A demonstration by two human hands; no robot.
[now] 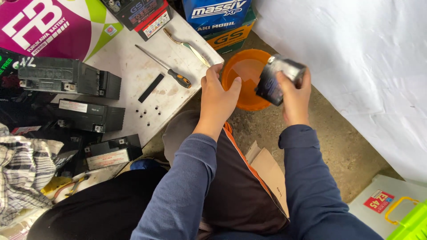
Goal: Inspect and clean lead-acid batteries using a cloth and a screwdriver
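- Rough concrete floor (pixel 338 146) fills the middle of the head view, with a white sheet (pixel 364 66) draped along the right side and a white board (pixel 133 80) laid flat on the ground to the left as a work surface.
- Right hand (pixel 296 95) is wrapped around a small dark battery (pixel 278 80), fingers closed over its upper edge; the battery is tilted, one corner dipping over the orange bowl (pixel 244 75) (the tilt looks like the way one holds a case to let something run out of it, though no liquid can be made out).
- Left hand (pixel 218 95) rests on the near rim of the bowl, thumb and fingers hooked over the edge, apparently steadying it so it stays put under the battery.
- The bowl sits on the concrete just beside the corner of the board, within easy reach of both arms.
- On the board lie a screwdriver (pixel 167 69) with an orange-and-black handle, a bent metal tool (pixel 187 46), a black strip (pixel 151 88) and a scatter of small black caps (pixel 149 111), all set apart from the bowl.
- Several other dark batteries (pixel 71 80) are lined up along the board's left edge; coloured cartons (pixel 218 20) stand behind.
- A checked cloth (pixel 22 173) lies at lower left, and a piece of cardboard (pixel 271 171) sits between the person's knees.
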